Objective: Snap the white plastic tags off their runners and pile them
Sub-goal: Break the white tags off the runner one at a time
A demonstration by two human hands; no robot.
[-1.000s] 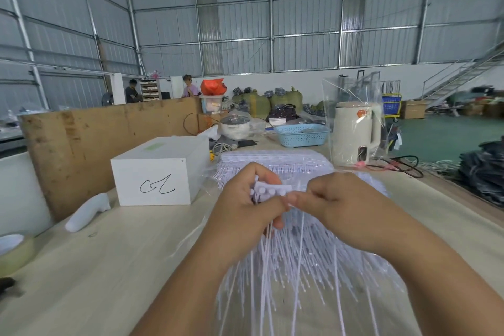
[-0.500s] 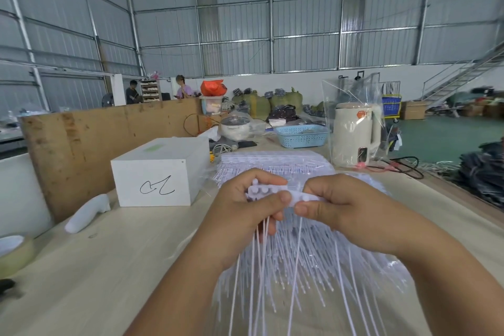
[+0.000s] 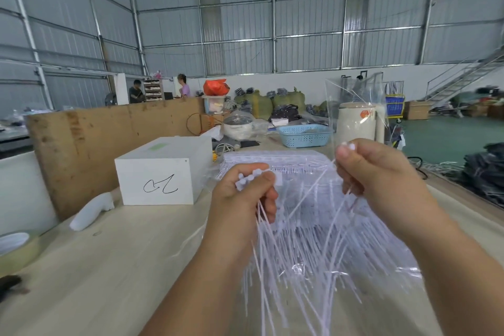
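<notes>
- a white box (image 3: pixel 161 172) with a black scribble on its front stands on the desk (image 3: pixel 109 267) toward the left edge, a plywood board (image 3: pixel 109 139) upright behind it and a white foam piece (image 3: pixel 91 211) lying just left of the box.
- at the far end of the desk sit a blue basket (image 3: pixel 304 136), a lidded pot (image 3: pixel 240 125) and a cream kettle (image 3: pixel 354 123) partly wrapped in clear plastic; a roll of tape (image 3: pixel 16 249) lies at the near left edge.
- a heap of white tag runners (image 3: pixel 313 226) covers the middle of the desk under both hands, thin stems fanning toward the near edge, heads toward the far end.
- the left hand (image 3: pixel 242 199) is curled round a bunch of tags (image 3: pixel 252 179), their knobbed heads poking up past the thumb, long stems hanging down toward the near edge.
- the right hand (image 3: pixel 381 180), raised and apart from the left, pinches a few tags (image 3: pixel 346 147) at the fingertips, with stems trailing down and left.
</notes>
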